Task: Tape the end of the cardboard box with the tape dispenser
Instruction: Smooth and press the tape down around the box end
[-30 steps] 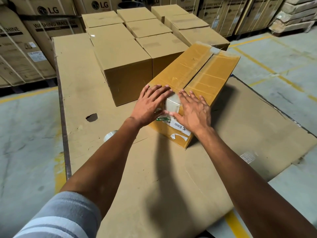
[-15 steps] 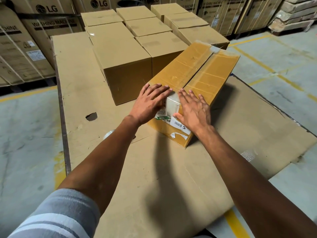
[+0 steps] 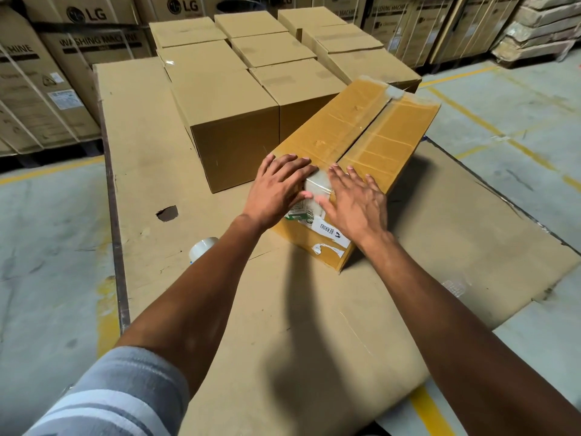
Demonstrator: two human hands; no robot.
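A long yellow-brown cardboard box [image 3: 371,136] lies at an angle on a sheet of flat cardboard [image 3: 283,309], its top seam covered with clear tape. My left hand [image 3: 276,190] and my right hand [image 3: 355,202] rest flat, fingers spread, on the box's near end, one on each side of the taped seam. Clear tape wraps over the near edge between them, above white labels on the end face. A roll of clear tape [image 3: 202,248] lies on the cardboard sheet to the left, partly hidden by my left forearm.
Several plain brown boxes [image 3: 232,121] stand packed together just behind and left of the taped box. Large LG washing machine cartons [image 3: 47,83] line the back wall. A dark hole [image 3: 167,213] marks the cardboard sheet. Concrete floor with yellow lines lies on both sides.
Both hands stay pressed on the near end of the box, shifting only slightly along the tape. The box has not moved.
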